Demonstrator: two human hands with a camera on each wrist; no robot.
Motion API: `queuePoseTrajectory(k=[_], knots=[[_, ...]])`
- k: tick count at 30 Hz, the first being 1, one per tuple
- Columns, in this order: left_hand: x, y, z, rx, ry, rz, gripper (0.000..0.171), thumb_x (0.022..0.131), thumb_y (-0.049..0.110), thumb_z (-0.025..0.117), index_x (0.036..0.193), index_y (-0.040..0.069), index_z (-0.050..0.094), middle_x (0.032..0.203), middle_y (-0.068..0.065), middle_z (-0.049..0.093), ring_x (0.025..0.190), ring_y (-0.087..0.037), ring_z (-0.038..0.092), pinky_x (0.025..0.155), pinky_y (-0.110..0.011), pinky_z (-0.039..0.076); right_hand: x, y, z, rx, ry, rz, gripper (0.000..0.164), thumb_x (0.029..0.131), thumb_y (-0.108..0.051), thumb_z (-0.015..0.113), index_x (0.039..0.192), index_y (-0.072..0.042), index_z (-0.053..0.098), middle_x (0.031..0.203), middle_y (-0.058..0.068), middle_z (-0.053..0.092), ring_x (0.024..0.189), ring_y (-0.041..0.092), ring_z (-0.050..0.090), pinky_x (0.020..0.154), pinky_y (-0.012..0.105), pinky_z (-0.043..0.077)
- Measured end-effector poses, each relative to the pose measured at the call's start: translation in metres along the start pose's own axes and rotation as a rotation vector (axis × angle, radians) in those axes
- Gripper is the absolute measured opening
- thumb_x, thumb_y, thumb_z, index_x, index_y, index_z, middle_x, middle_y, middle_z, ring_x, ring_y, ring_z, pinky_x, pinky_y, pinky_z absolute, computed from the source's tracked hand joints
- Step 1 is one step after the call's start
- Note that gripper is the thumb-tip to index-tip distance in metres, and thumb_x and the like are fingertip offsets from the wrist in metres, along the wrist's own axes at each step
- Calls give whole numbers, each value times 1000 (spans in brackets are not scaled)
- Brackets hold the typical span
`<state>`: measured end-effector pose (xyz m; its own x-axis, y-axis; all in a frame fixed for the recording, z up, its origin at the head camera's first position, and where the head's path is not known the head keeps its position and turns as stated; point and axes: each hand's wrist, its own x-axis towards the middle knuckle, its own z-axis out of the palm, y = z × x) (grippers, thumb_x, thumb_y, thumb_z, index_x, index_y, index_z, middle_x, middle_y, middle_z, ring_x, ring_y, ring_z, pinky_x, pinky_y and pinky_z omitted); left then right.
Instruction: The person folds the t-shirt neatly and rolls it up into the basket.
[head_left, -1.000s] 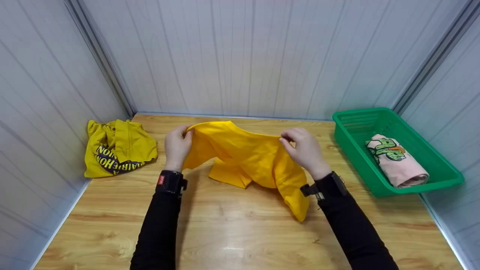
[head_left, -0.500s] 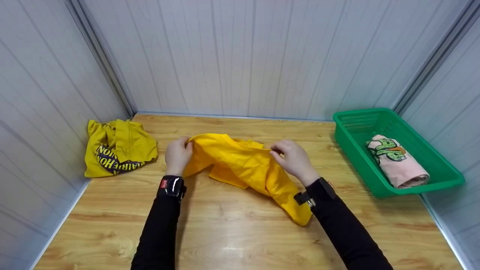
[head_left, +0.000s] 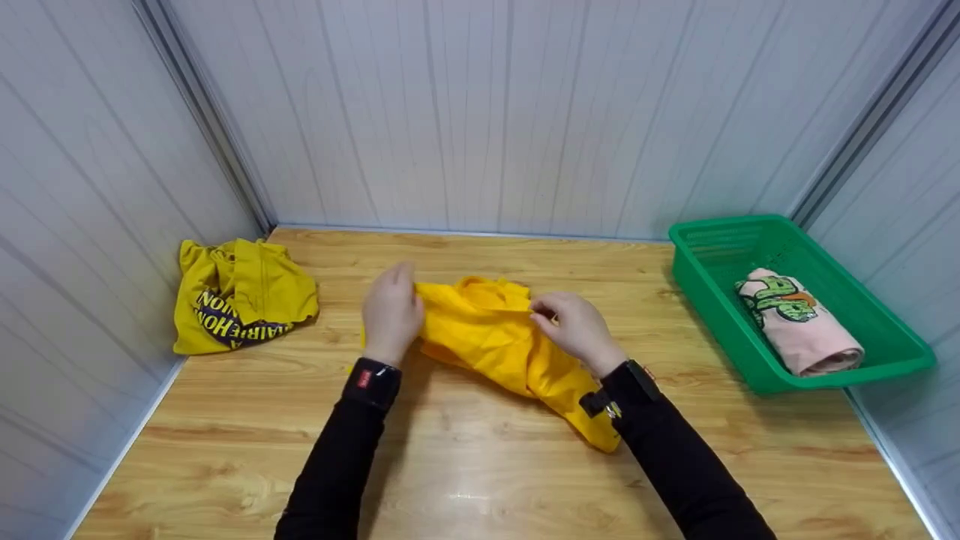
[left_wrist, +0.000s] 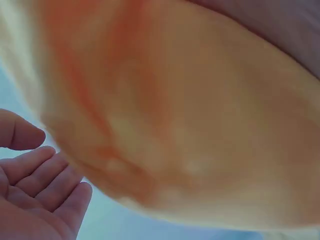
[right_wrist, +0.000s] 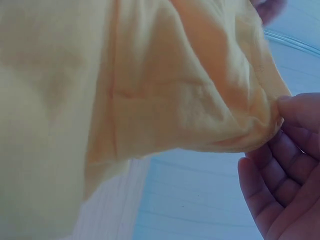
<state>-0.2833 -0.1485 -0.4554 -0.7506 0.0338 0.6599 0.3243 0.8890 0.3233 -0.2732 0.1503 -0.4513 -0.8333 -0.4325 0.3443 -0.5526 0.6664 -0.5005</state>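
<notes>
A bright yellow shirt (head_left: 487,330) is bunched over the middle of the wooden table, its lower corner trailing toward the right forearm. My right hand (head_left: 576,330) pinches the shirt's upper edge between thumb and fingers; in the right wrist view the cloth (right_wrist: 165,100) hangs from that grip, with a seam showing. At the shirt's left end is my left hand (head_left: 393,311). In the left wrist view, its thumb (left_wrist: 25,135) stands apart from the loosely extended fingers, whose tips lie right at the edge of the blurred cloth (left_wrist: 190,125).
A mustard-yellow garment (head_left: 255,289) with dark lettering lies crumpled at the left wall. On the right stands a green plastic basket (head_left: 720,330), holding a rolled pink garment (head_left: 814,337) with a green print. Pale panel walls (head_left: 480,112) enclose the table (head_left: 465,465) at the back and sides.
Both hands have come down and closer together, the left moving right along the shirt, its fingers loosening. The shirt has sunk toward the table and bunched up. Basket and other garments stay put.
</notes>
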Motion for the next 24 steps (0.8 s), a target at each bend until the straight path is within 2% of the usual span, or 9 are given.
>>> queuePoseTrajectory(k=[2, 4, 6, 10, 13, 16, 20, 24], knots=[[0, 17, 3, -38, 28, 79, 41, 77, -7, 64, 118, -7, 62, 109, -24, 66, 98, -41, 63, 86, -49, 51, 1, -1, 1, 3, -2, -5, 10, 97, -14, 63, 102, -9, 71, 96, 5, 67, 88, 20, 62, 80, 37, 50], [-1, 34, 6, -99, 5, 130, 39, 78, -4, 67, 117, -6, 63, 109, -23, 67, 99, -39, 64, 87, -48, 52, 1, -2, 3, -3, -8, -12, 10, 97, -14, 64, 101, -9, 71, 96, 5, 67, 87, 20, 62, 80, 38, 50], [-2, 50, 7, -171, -70, 164, 38, 82, 2, 69, 119, -5, 64, 111, -22, 67, 101, -38, 64, 88, -46, 52, 2, -3, 5, -16, -11, -22, 9, 97, -15, 64, 100, -10, 71, 94, 5, 67, 87, 20, 62, 80, 38, 50], [-5, 73, 9, -269, -291, 190, 40, 87, 13, 71, 123, -4, 63, 119, -21, 66, 110, -34, 63, 94, -44, 50, 3, -5, 8, -26, -12, -27, 8, 96, -14, 66, 98, -9, 72, 94, 5, 67, 86, 21, 63, 79, 38, 51], [-7, 83, 12, -265, -406, 201, 42, 88, 16, 73, 124, -3, 63, 121, -19, 65, 112, -33, 62, 97, -42, 48, 4, -6, 10, -18, -15, -21, 9, 95, -14, 66, 98, -8, 72, 94, 5, 67, 87, 21, 63, 79, 38, 52], [-9, 90, 17, -240, -478, 202, 42, 88, 17, 74, 124, -2, 64, 121, -18, 66, 113, -32, 62, 98, -42, 47, 4, -7, 11, -17, -17, -21, 9, 95, -14, 66, 98, -8, 72, 95, 6, 68, 87, 22, 64, 79, 38, 52], [-13, 95, 22, -230, -520, 189, 40, 87, 17, 75, 122, -1, 65, 119, -16, 67, 111, -31, 63, 96, -42, 48, 3, -7, 12, -18, -15, -27, 9, 95, -13, 66, 98, -8, 72, 96, 6, 68, 88, 22, 64, 80, 38, 52], [-15, 99, 27, -224, -517, 160, 33, 87, 17, 75, 114, 1, 69, 111, -13, 70, 103, -29, 65, 90, -41, 51, 3, -8, 13, -16, -15, -32, 8, 95, -13, 66, 98, -8, 72, 96, 5, 68, 88, 21, 64, 80, 38, 52]])
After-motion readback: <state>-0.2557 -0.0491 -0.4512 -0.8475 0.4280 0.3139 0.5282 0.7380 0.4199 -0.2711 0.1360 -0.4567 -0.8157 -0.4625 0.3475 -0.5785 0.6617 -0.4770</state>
